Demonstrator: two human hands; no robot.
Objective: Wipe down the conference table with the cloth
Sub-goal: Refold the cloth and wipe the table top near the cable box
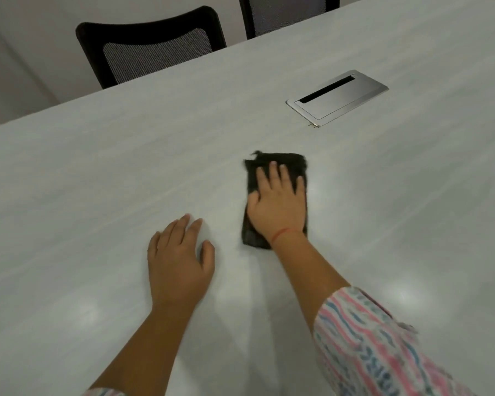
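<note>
We're pressing our right hand (277, 204) flat on the dark folded cloth (275, 167), fingers straight and spread, so the whole pad is rubbing the table (97, 181) mid-surface, a bit short of the metal cable hatch (337, 97). Our left hand (177, 264) is resting open on the bare top beside it, probably bracing us while we're leaning in. Two chairs (149, 50) are sitting tucked at the far edge.

Folded cloth (275, 167): black; conference table top (126, 172): pale grey, faint streaked grain; sleeve (383, 347): pink, blue, white stripes; wrist thread (282, 233): red; mesh-backed chairs (152, 50): black.
</note>
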